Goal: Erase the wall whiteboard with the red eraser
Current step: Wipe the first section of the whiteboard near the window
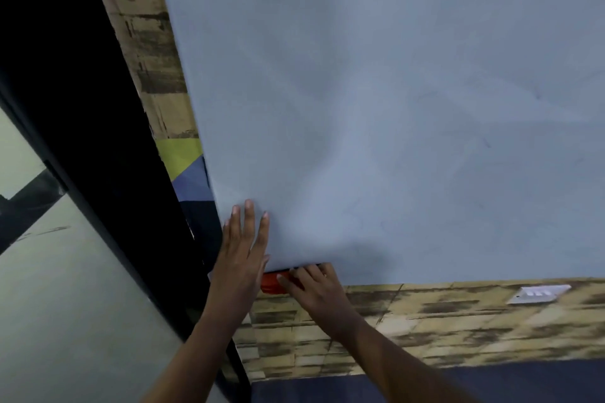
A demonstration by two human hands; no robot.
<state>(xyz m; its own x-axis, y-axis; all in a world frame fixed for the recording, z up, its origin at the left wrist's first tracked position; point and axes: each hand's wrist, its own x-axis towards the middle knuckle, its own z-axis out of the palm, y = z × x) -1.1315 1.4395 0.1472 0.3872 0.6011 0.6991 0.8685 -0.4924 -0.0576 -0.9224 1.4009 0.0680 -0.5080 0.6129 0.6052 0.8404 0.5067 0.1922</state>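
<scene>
Gripping the red eraser (272,285) at the whiteboard (393,108) bottom edge, right hand (319,291) may slip off; left hand (244,255) flat, empty

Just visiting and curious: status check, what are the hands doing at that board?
Left hand flat on whiteboard. Right hand grips red eraser at bottom edge. Nothing blocking.
</scene>
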